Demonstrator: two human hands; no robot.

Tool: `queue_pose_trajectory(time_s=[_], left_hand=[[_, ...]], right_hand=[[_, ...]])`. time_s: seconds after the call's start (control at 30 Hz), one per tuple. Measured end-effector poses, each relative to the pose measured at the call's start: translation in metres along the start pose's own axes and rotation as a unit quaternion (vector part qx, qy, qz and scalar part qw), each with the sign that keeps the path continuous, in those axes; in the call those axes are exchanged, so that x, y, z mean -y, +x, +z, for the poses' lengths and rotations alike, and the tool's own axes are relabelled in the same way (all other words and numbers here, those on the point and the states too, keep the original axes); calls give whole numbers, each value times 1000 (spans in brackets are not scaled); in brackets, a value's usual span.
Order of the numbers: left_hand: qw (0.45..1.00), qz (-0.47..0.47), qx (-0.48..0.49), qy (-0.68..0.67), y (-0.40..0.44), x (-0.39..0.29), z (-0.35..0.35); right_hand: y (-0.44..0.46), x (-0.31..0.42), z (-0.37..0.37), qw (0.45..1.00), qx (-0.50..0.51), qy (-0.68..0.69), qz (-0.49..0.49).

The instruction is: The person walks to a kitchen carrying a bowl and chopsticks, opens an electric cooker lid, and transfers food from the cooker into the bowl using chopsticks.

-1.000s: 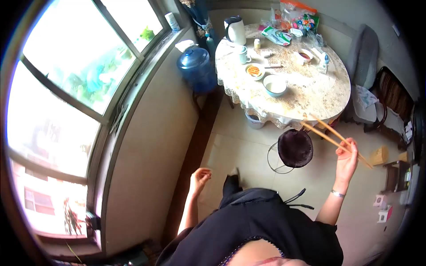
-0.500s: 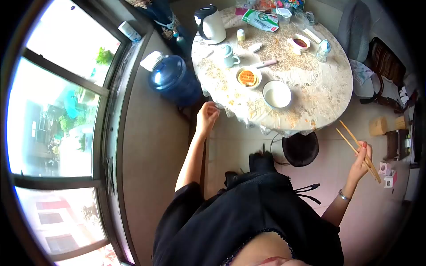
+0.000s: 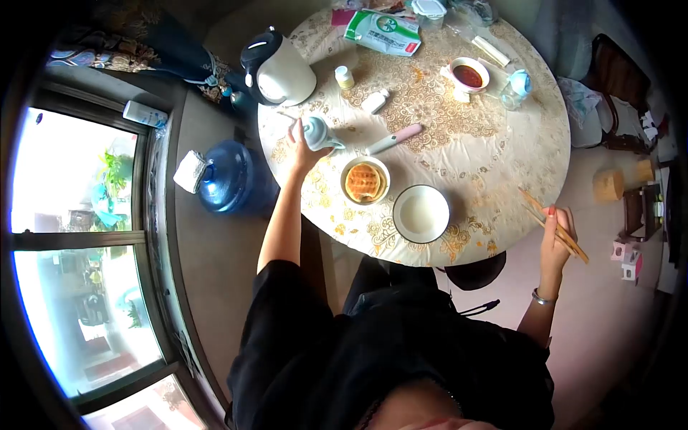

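Note:
My left hand (image 3: 302, 152) is at the near side of a lidded pale teal mug (image 3: 315, 133), thumb and fingers spread apart around it. I cannot tell whether they press on the mug. My right hand (image 3: 556, 233), off the table's right front edge, is closed on a pair of wooden chopsticks (image 3: 571, 246) that point up and left. Near the mug stand a bowl holding round golden waffles (image 3: 364, 182) and a white bowl (image 3: 421, 214) with whitish contents. A knife with a pink handle (image 3: 395, 138) lies behind the waffles.
On the round, cloth-covered table (image 3: 494, 179) stand a white kettle (image 3: 279, 72), a small bottle (image 3: 345, 77), a green-white pouch (image 3: 383, 32), a cup of dark red liquid (image 3: 469, 75) and a blue-topped jar (image 3: 516, 89). A blue water jug (image 3: 228, 176) is left, a dark stool (image 3: 476, 272) below.
My left hand has moved from beside the table's edge up to the teal mug. My body has come closer to the table. My right hand still holds the chopsticks, now nearer the table's edge.

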State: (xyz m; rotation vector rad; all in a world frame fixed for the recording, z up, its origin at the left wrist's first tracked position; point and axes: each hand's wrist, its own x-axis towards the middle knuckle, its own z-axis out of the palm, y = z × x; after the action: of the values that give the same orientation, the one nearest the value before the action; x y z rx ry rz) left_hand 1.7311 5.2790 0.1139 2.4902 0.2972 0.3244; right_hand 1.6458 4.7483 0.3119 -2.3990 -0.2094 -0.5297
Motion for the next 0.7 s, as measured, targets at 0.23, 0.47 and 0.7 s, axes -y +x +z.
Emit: queue_pose_trajectory(time_s=[0.23, 0.47, 0.7], left_hand=[[990, 67, 63, 107, 27, 12, 0], [994, 74, 22, -80, 29, 14, -2], [712, -97, 45, -694, 26, -68, -77]], right_hand=[[-14, -23, 4, 995, 17, -65, 70], [-33, -5, 19, 982, 15, -117, 146], [-32, 0, 34, 982, 29, -118, 144]])
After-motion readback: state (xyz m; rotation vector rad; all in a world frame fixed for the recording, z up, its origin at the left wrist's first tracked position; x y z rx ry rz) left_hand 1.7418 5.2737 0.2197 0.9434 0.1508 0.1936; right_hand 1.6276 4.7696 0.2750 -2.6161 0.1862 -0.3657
